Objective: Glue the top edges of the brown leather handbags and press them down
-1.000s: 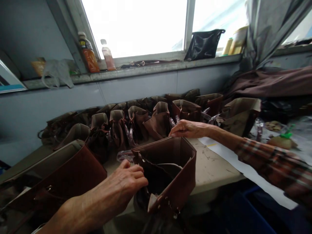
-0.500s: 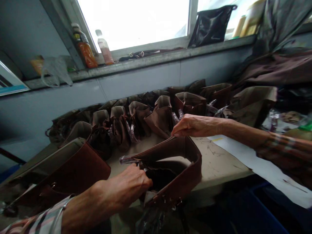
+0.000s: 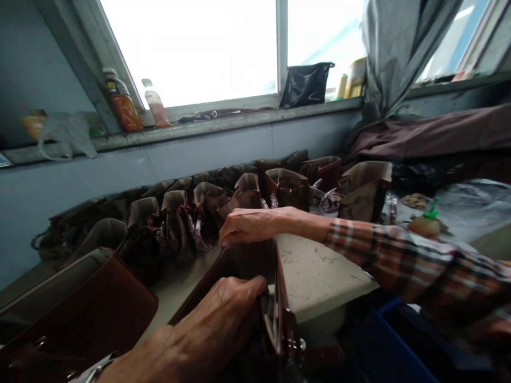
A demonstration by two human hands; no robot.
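Note:
A brown leather handbag (image 3: 279, 298) stands open before me at the table's front edge, metal fittings on its outer side. My right hand (image 3: 249, 226) pinches its far rim. My left hand (image 3: 223, 314) is bent into the bag's mouth, fingers curled down; the bag's wall and lining hide the fingertips and whatever they grip. To the left lies another brown handbag (image 3: 99, 303), tilted, with clasp parts on its side. The lower part of the held bag is in shadow.
Several open bags (image 3: 171, 213) stand in rows along the wall. Bottles (image 3: 155, 103) and a black pouch (image 3: 307, 85) rest on the windowsill. A blue bin (image 3: 393, 340) sits below the table (image 3: 315, 271) at right. Dark cloth (image 3: 435, 130) lies in the right corner.
The view has swung right. The held handbag has turned and come nearer; my left hand has moved deeper across its mouth. The white sheet on the table's right no longer lies there.

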